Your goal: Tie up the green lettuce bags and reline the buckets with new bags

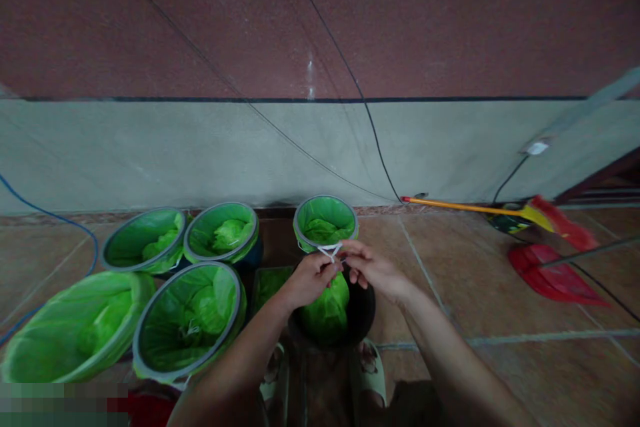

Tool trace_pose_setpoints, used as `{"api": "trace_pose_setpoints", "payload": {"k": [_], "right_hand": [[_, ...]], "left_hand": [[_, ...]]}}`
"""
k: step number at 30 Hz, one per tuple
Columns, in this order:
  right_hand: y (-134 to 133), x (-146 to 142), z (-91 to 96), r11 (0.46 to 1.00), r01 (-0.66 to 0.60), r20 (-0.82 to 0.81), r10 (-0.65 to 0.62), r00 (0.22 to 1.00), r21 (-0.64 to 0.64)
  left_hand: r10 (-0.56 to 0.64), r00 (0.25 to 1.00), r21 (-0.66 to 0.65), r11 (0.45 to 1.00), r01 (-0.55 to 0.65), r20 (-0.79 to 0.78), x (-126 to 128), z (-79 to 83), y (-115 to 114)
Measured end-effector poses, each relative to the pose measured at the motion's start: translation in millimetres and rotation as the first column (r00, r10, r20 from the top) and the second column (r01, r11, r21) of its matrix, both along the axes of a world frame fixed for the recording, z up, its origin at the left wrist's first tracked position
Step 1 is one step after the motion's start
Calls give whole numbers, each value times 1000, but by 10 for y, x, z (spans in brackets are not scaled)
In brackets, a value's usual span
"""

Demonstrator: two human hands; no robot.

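Note:
A dark bin [363, 313] stands between my feet with a green plastic bag [327, 310] inside it. Above the bag my left hand [313, 275] is closed, fingers pinched on a white drawstring [330, 250]. Close beside it on the right, my right hand [373, 270] has bent fingers at the other side of the same string, which forms a small loop between both hands. Part of the bag's top and the bin's rim are hidden behind my hands.
Several bins with green liners, such as the grey-rimmed bin [190, 320], stand at the left. Another lined bin [326, 220] is by the wall. A broom [460, 205] and red dustpan [550, 273] lie at the right. A blue hose [55, 215] and cables run nearby.

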State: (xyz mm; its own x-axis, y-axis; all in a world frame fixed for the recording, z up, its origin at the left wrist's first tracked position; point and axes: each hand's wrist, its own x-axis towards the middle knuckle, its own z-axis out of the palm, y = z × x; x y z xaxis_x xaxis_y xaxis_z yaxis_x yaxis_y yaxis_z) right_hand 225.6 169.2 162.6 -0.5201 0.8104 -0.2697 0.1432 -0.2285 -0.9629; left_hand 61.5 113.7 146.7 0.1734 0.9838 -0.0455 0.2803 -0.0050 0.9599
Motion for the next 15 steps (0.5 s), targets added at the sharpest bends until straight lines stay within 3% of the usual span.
{"api": "trace_pose_setpoints", "payload": {"k": [3, 7, 10, 15], "right_hand": [[-18, 1, -130, 985, -166, 106, 160, 981, 50], [-4, 22, -143, 979, -191, 186, 174, 967, 75], [12, 33, -111, 978, -190, 299, 157, 941, 86], [-5, 62, -48, 961, -262, 341, 218, 915, 88]], "left_hand": [[33, 999, 24, 999, -34, 30, -8, -37, 10], [154, 979, -27, 988, -152, 137, 16, -133, 43], [288, 918, -158, 955, -252, 274, 30, -202, 78], [381, 835, -273, 917, -289, 396, 2, -256, 106]]}}
